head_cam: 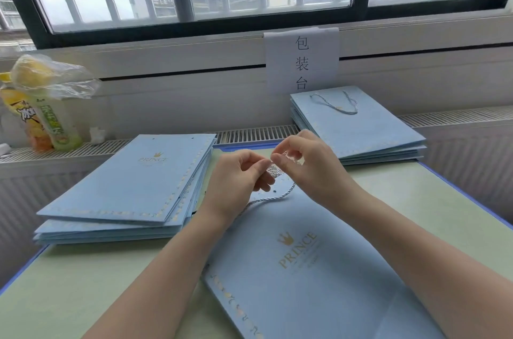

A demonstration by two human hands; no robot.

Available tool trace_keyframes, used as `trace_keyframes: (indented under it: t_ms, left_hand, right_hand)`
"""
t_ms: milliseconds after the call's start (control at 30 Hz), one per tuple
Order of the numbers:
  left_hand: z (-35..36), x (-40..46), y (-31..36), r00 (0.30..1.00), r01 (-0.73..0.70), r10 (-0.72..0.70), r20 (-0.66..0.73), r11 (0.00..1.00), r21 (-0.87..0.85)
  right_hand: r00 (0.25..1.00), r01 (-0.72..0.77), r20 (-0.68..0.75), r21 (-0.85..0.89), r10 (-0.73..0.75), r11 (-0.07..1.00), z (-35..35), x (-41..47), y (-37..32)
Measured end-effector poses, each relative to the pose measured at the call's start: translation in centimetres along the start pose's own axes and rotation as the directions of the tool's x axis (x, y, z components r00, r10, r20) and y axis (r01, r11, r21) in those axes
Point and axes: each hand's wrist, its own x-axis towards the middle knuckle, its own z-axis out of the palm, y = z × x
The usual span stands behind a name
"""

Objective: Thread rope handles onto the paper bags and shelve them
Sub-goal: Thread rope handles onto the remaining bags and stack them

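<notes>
Holding a small clear plastic piece [274, 169] between them, the left hand [236, 177] and the right hand [311, 169] both have their fingers curled in a pinch above the top edge of the flat blue paper bag [319, 269] that lies on the green table [444, 214]. It looks like a wrapper or a tip sleeve belonging to the rope handle [273, 198], but I cannot tell this for sure. The rope lies slack on the bag near its punched holes, and one end goes up toward the fingers.

The rope looks soft, light and limp, so I judge it will bend away if it is pushed from far back; it is better to pinch it close to the end when it goes into a hole. The bag looks light, thin and easy to crease, so it should be held flat near the holes and lifted by its edges. The plastic piece seems slippery and very light.

A stack of bags without handles [130, 180] is at the left, and a finished stack [358, 128] is behind at the right
</notes>
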Motion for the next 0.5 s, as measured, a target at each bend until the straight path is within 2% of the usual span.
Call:
trace_keyframes:
  t_ms: [67,200,300,433,500]
  left_hand:
    - [-0.1,0.1,0.0,1.0,0.018,-0.018,0.0,0.999,-0.031]
    - [0.1,-0.2,0.3,0.999,0.028,-0.026,0.04,0.999,-0.043]
    - [0.4,-0.2,0.2,0.998,0.025,-0.023,0.061,0.999,-0.04]
    - [0.4,0.0,-0.3,0.999,0.023,-0.024,0.034,0.999,0.036]
    - [0.2,0.2,-0.7,1.0,0.014,-0.009,-0.026,0.985,0.175]
  right_hand:
    - [0.998,0.06,0.021,-0.099,-0.059,0.993,-0.2,0.1,0.1]
    - [0.992,0.023,0.118,0.194,-0.046,0.981,-0.5,0.1,-0.2]
    - [0.991,-0.025,0.133,0.307,-0.016,0.951,-0.6,0.2,-0.1]
    - [0.985,-0.07,0.171,0.265,0.025,0.962,-0.9,0.2,0.2]
    - [0.986,-0.077,0.162,0.17,0.049,0.982,-0.7,0.2,0.4]
